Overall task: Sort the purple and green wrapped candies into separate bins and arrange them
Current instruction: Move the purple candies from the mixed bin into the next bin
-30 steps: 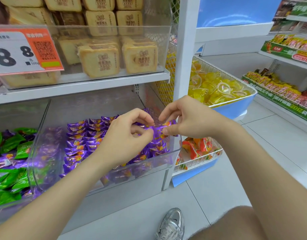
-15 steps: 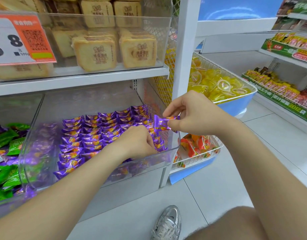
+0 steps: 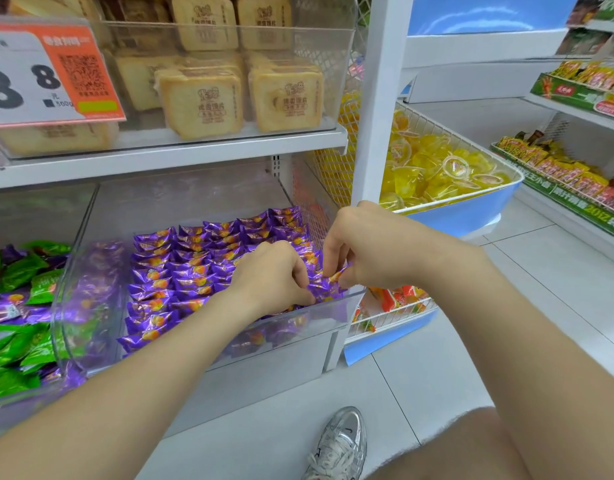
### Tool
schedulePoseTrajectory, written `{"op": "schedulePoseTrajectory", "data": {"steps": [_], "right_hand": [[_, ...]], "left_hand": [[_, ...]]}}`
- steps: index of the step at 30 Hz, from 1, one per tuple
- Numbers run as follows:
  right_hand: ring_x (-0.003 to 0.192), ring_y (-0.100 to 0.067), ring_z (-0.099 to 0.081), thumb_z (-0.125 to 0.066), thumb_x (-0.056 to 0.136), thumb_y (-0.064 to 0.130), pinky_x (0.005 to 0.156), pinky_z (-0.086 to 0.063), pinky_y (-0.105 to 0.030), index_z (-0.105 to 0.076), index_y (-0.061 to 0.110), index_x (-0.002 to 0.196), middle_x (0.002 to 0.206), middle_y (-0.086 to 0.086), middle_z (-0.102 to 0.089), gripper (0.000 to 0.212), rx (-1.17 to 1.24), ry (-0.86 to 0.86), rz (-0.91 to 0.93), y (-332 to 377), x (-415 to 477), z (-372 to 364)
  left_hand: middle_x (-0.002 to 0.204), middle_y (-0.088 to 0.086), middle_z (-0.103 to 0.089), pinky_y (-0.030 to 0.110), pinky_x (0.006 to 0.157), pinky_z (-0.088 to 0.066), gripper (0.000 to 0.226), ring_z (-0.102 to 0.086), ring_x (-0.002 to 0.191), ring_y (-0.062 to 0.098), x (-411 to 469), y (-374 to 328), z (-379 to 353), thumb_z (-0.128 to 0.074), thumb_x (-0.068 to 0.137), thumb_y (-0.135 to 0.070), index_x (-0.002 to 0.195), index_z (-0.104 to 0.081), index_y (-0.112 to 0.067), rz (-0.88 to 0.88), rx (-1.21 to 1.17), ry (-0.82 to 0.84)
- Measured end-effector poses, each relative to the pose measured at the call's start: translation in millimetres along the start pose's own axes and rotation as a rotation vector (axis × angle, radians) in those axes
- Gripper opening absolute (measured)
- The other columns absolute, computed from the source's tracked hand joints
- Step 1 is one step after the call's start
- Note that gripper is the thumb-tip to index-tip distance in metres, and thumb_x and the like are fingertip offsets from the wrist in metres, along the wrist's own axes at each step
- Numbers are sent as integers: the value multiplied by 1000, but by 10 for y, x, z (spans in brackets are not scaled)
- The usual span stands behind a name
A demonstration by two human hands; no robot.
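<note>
Head view: the right hand (image 3: pixel 371 251), its grip pinched on one end of a purple foil-wrapped candy (image 3: pixel 328 282), is at the front right corner of a clear plastic bin (image 3: pixel 354 293). The candy's long axis runs sideways toward the left hand (image 3: pixel 274 275) just beside it. That grip's fingers curl downward; whether they hold anything cannot be told. Tidy rows of purple candies (image 3: pixel 194 268) lie left of both grips.

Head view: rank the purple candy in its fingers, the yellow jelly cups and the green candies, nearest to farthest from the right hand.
1. purple candy: pinched in the right hand itself, just below its fingertips.
2. yellow jelly cups: up and to the right, in the wire basket.
3. green candies: far to the left.
</note>
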State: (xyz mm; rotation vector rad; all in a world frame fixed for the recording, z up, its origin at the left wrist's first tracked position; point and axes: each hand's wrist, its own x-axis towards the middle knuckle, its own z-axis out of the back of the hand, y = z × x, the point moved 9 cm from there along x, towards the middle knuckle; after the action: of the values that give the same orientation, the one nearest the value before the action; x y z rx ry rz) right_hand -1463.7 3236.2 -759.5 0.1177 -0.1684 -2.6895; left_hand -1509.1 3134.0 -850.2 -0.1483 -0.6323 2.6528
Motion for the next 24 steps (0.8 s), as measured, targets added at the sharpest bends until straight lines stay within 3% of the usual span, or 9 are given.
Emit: {"op": "schedulePoseTrajectory", "data": {"steps": [5,8,12,17,21,24], "right_hand": [[78,-6,-67,-86,79,17,74,-54,-24,-84,26,93,78,13,-72,16,6,14,-1,-6,6,-25],[79,-7,-67,-88,78,19,78,-57,-29,-84,25,91,79,13,-71,15,12,-2,3,-7,20,-31],[79,-9,-67,-90,76,21,80,-59,-36,-83,25,90,75,15,-68,16,59,-54,-8,-31,39,2],[73,2,-72,-89,79,22,78,-62,-31,-82,24,89,75,11,-77,12,256,-78,-14,-145,11,26],[75,2,-72,-76,89,23,80,-61,-30,-81,24,93,77,11,-77,7,369,-317,-63,-277,-20,234],[76,1,-72,-71,89,20,80,-61,-29,-81,23,96,79,10,-77,13,359,-430,-97,-353,-23,307]], "left_hand": [[60,-15,-68,35,72,-59,18,-64,62,6,-58,64,-15,-93,69,-32,71,-76,-28,-17,-89,73],[80,-8,-74,30,68,-54,21,-63,65,5,-128,80,73,-83,79,-16,90,-77,-33,-19,-155,118],[105,-13,-75,33,81,-60,29,-70,82,14,-303,-109,232,-74,85,-16,107,-76,-34,-113,-387,142],[87,-11,-79,30,81,-60,8,-73,80,6,-303,-162,306,-82,89,-34,97,-81,-33,-155,-357,44],[82,-16,-78,16,72,-51,4,-70,77,-5,-214,-123,255,-83,88,-35,90,-83,-32,-126,-277,85],[83,-16,-78,20,74,-54,7,-70,81,-2,-116,-123,120,-84,87,-39,88,-84,-32,-112,-185,173]]}}
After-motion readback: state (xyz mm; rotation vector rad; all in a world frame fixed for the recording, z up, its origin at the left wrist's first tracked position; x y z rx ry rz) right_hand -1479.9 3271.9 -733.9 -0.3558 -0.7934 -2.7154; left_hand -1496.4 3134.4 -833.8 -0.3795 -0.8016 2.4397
